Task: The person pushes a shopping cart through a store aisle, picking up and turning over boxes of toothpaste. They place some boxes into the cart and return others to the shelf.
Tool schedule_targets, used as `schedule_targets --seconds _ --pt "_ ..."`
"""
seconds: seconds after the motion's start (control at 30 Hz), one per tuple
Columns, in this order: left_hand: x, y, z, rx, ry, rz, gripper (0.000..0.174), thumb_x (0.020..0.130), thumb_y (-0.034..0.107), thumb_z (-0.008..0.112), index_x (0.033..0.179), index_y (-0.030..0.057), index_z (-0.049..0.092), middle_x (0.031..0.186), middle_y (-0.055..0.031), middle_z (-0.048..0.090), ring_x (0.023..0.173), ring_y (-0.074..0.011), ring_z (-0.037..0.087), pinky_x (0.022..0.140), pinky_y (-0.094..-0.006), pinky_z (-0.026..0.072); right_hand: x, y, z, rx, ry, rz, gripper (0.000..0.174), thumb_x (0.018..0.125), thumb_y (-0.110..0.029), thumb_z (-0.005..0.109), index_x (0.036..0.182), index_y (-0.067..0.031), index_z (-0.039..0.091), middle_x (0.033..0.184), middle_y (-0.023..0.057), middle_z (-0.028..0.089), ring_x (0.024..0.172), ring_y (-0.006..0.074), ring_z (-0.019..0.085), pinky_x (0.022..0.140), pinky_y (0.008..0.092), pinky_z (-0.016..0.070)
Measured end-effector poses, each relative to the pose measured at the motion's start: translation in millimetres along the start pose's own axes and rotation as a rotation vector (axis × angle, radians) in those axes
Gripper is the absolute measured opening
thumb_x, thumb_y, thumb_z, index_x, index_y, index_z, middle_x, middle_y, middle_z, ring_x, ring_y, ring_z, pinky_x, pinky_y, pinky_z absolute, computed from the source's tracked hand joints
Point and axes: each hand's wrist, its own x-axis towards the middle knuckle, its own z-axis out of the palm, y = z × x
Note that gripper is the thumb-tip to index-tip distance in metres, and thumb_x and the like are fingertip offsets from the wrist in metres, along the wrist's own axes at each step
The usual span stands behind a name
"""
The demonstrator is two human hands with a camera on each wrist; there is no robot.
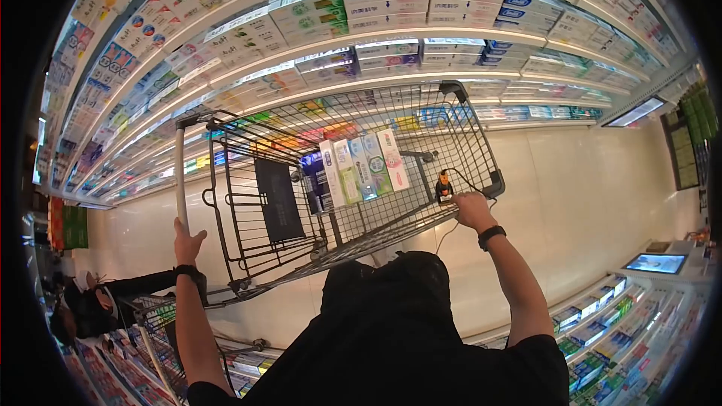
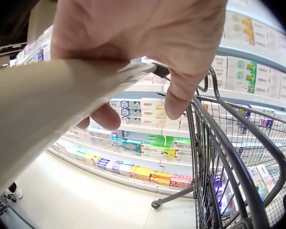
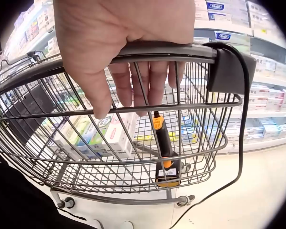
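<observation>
A grey wire shopping cart stands sideways before me. At its left end, my left hand grips the pale handle bar; in the left wrist view, the fingers curl around the bar and the thumb hangs on the cart side. My right hand holds the near top rim by the right corner, fingers hooked inside and thumb outside. Below those fingers, a black-and-orange handheld device hangs upright in the basket. Several slim cartons lie side by side in the cart, next to a dark purple box.
Shelves of boxed goods run along the far side, with more shelves behind me at right. A black cable loops over the cart's corner. At left, another person is beside a second cart. Pale floor stretches right.
</observation>
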Motion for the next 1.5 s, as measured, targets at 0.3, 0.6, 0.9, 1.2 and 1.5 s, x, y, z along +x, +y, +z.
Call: schedule_targets --seconds 0.3,0.6,0.9,1.2,1.5 --pt "-16 21 -16 0.092 0.077 0.055 0.088 0.072 0.033 0.071 0.144 0.0089 0.026 0.101 -0.0232 0.064 0.089 -0.0388 0.063 0.077 -0.0456 0.0493 -12 -20 -5 -0.063 0.104 0.044 0.018 0.068 -0.003 0.060 0.085 -0.0072 0.063 0.087 0.0103 0.063 0.092 0.0277 0.058 0.087 0.0413 0.0414" --pt "-12 10 2 0.171 0.201 0.068 0.081 0.076 0.033 0.068 0.143 0.0103 0.029 0.117 -0.0226 0.059 0.098 -0.0376 0.061 0.082 -0.0472 0.0486 -45 -15 -38 0.156 0.404 0.279 0.045 0.069 0.005 0.057 0.114 0.0004 0.053 0.116 0.0194 0.055 0.109 0.0374 0.051 0.095 0.0429 0.0418" --pt "-16 16 0 0.175 0.166 -0.017 0.080 0.077 0.031 0.068 0.143 0.0118 0.028 0.116 -0.0224 0.059 0.100 -0.0386 0.060 0.084 -0.0469 0.0480 -56 64 8 0.552 0.158 0.733 0.063 0.075 -0.022 0.066 0.127 0.0060 0.045 0.103 0.0259 0.064 0.091 0.0373 0.064 0.081 0.0408 0.0500" --pt "-9 21 5 0.202 0.129 -0.105 0.082 0.074 0.027 0.069 0.143 0.0097 0.026 0.120 -0.0272 0.056 0.108 -0.0426 0.056 0.089 -0.0473 0.0454 -54 85 -57 0.888 0.099 0.576 0.027 0.093 -0.021 0.050 0.086 0.0012 0.062 0.064 0.0077 0.061 0.062 0.0142 0.060 0.059 0.0282 0.0461" --pt "-17 17 1 0.089 0.127 -0.029 0.084 0.071 0.032 0.071 0.140 0.0087 0.029 0.110 -0.0254 0.060 0.098 -0.0411 0.060 0.082 -0.0476 0.0473 -28 53 -119 0.815 -0.051 0.302 0.025 0.092 -0.022 0.056 0.092 0.0022 0.060 0.061 0.0125 0.052 0.055 0.0189 0.047 0.055 0.0317 0.0401"
